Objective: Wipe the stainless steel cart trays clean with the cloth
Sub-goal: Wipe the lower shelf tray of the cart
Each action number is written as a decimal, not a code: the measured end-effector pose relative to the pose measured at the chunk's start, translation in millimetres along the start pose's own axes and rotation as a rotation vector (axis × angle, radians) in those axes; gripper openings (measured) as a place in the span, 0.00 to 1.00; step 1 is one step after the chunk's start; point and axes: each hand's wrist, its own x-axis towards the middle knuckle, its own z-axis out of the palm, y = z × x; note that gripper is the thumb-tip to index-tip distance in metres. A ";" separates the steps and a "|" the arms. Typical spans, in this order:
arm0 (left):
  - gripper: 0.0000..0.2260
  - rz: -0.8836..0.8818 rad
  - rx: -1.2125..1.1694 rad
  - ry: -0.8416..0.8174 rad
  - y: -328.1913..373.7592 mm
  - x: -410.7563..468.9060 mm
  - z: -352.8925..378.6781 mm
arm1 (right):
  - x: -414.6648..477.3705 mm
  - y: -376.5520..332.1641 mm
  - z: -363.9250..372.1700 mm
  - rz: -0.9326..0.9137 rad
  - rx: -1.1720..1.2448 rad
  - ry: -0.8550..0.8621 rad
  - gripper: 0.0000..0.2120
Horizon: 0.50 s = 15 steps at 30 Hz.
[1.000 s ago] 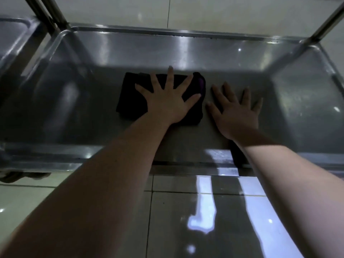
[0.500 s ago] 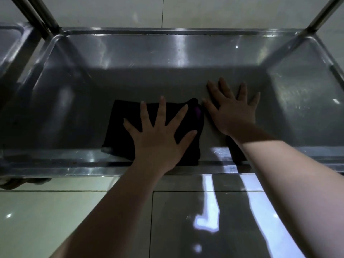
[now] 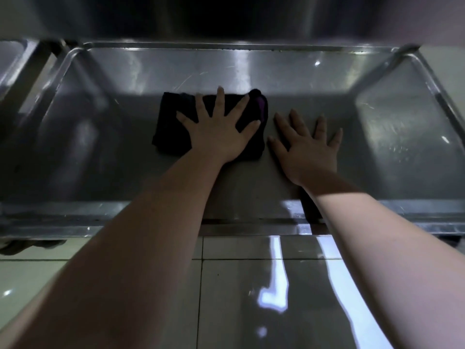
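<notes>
A: Place of the cloth (image 3: 171, 122)?

B: Centre of the frame, dark and folded, flat on the bottom of the steel tray (image 3: 392, 127), close to the far wall. Purple edge visible at its right end.

A: Hands?

B: Left hand (image 3: 216, 137) spread wide on top of the cloth, fingers straight, palm pressing down, gripping nothing. Right hand (image 3: 308, 152) just right of the cloth, also spread and flat, resting on bare steel, holding nothing. Thumb near the cloth's edge; impossible to say whether touching.

A: Step in hand, then?

B: Probably wiping the middle strip of the tray bottom. To do it well: keep the palm's weight over the whole fold, not just under the fingertips, to stop corners lifting or bunching. Work in straight, overlapping passes between far wall and near rim, then shift sideways toward the left and right of the frame. Push into the rounded corners and up the sloped walls, likely spots for smears.

A: And the right hand?

B: Fine as a brace. Better placed clear of the cloth's path and off wiped steel, to avoid fresh prints.

A: Anything else around?

B: Second tray (image 3: 15, 61) at upper left of the frame, glossy tiled floor (image 3: 251, 298) along the bottom. Judging by streaks on the walls, plenty left to wipe.
</notes>
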 end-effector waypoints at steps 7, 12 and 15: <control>0.30 0.002 0.057 -0.012 13.3 -92.0 20.5 | -3.7 -1.4 -8.0 -0.016 0.024 -0.084 0.27; 0.29 -0.039 0.077 -0.039 18.3 -94.2 18.5 | -0.7 0.4 -12.8 -0.025 0.039 -0.193 0.28; 0.29 -0.025 0.080 -0.028 17.3 -99.5 17.9 | 5.4 13.7 -25.8 -0.090 0.064 -0.315 0.28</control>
